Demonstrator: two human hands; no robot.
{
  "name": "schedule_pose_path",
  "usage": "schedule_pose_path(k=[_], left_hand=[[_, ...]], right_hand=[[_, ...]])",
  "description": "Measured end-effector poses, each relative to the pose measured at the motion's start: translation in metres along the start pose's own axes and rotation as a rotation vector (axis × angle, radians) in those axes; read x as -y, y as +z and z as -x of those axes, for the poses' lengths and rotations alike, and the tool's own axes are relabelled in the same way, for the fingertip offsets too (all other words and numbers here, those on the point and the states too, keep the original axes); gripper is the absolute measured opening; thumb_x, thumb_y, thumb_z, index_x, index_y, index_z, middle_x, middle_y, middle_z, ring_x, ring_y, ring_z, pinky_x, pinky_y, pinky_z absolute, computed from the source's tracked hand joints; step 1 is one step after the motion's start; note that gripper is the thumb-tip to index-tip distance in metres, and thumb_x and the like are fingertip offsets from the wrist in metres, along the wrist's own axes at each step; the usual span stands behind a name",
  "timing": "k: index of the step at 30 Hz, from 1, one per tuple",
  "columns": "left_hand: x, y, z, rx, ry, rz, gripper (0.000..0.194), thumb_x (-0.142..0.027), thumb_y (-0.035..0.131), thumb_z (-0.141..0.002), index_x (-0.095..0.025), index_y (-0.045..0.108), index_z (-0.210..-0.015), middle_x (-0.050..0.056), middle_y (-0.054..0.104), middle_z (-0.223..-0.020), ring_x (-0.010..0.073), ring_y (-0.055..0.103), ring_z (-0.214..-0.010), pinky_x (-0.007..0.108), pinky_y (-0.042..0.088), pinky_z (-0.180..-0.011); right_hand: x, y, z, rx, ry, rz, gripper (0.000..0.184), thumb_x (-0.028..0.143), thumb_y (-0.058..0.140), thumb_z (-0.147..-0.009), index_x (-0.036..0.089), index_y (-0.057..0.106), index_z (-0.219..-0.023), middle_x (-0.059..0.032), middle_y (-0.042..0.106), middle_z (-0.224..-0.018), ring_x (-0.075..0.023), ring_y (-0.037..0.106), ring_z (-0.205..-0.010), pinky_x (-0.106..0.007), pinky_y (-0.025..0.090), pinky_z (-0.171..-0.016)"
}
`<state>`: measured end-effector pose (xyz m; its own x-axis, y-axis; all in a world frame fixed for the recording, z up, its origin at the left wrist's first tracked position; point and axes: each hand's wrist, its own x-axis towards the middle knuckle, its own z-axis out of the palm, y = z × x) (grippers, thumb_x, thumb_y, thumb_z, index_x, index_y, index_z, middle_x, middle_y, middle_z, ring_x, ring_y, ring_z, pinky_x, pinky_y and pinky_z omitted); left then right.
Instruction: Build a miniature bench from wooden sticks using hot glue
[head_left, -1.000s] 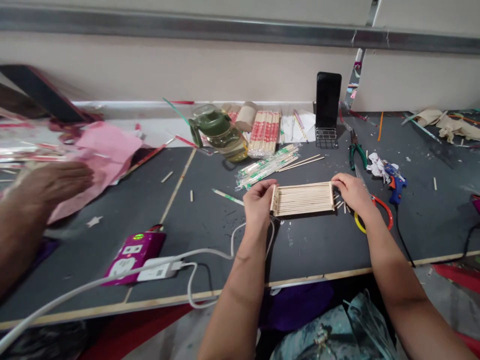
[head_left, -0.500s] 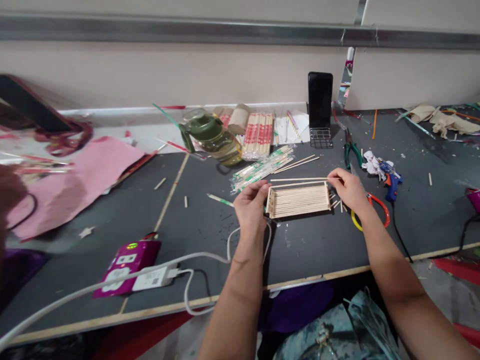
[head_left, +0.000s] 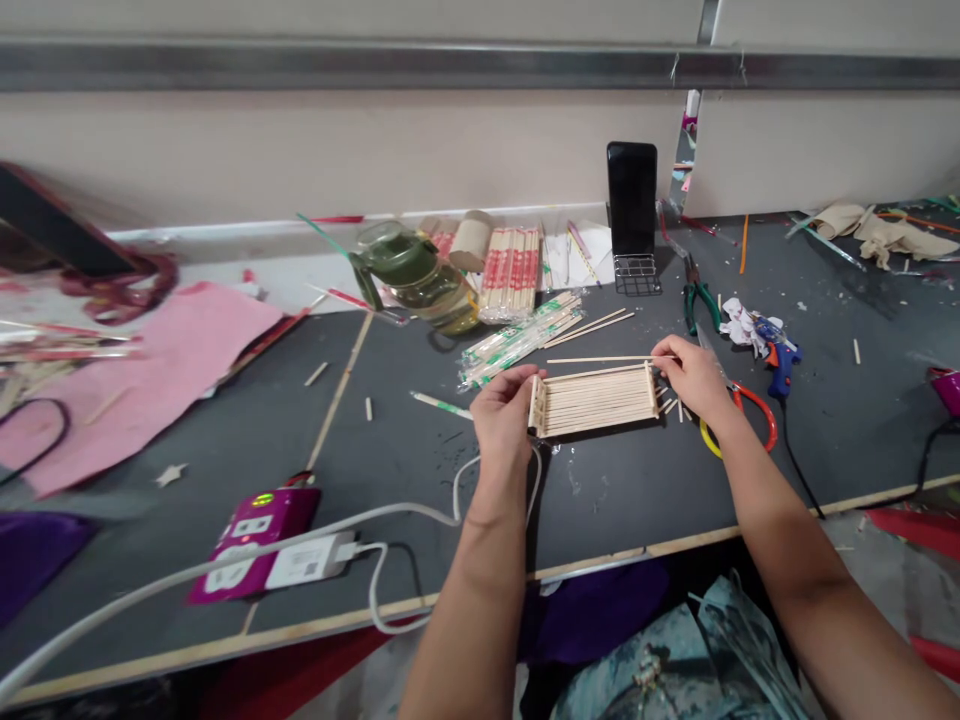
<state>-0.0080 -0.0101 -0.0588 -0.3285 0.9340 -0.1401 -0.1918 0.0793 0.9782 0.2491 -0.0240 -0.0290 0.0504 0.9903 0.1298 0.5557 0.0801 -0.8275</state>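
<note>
A small frame of thin wooden sticks lies on the dark table, its rows of sticks side by side with a raised piece at each end. My left hand is closed on the frame's left end, thumb and fingers pinching it. My right hand pinches the right end of a single thin wooden stick, held along the frame's far edge. Whether that stick touches the frame I cannot tell. Short cut stick pieces lie beside the right hand, near scissors with red and yellow handles.
Beyond the frame are wrapped chopsticks, a green-lidded jug and a phone on a stand. Green-handled pliers and a blue glue gun lie right. A white cable crosses by a purple power strip.
The frame has tilted slightly, and the loose stick's left end has shifted a little right. Another person's hand at the far left has gone from view.
</note>
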Motion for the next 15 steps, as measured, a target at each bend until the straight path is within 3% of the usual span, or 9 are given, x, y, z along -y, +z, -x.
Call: schedule_pose_path(k=[8, 15], left_hand=[[0.0028, -0.0023, -0.0017, 0.013, 0.002, -0.061, 0.036, -0.039, 0.085, -0.058, -0.017, 0.072, -0.083, 0.000, 0.069, -0.071, 0.0128, 0.060, -0.059, 0.026, 0.048, -0.058], [0.0003, -0.0004, -0.0002, 0.005, -0.002, -0.027, 0.034, -0.038, 0.085, -0.057, -0.017, 0.073, -0.082, -0.002, 0.067, -0.067, 0.0105, 0.056, -0.054, 0.023, 0.046, -0.055]], right_hand=[[-0.0023, -0.0002, -0.0002, 0.028, 0.045, -0.027, 0.011, 0.019, 0.056, -0.089, 0.025, 0.064, -0.083, -0.0017, 0.072, -0.079, -0.0200, 0.068, -0.075, -0.030, 0.046, -0.071], [-0.0050, 0.0029, -0.0016, 0.002, -0.051, -0.022, 0.013, 0.025, 0.057, -0.090, 0.024, 0.068, -0.084, -0.0008, 0.070, -0.078, -0.0183, 0.063, -0.073, -0.029, 0.043, -0.070]])
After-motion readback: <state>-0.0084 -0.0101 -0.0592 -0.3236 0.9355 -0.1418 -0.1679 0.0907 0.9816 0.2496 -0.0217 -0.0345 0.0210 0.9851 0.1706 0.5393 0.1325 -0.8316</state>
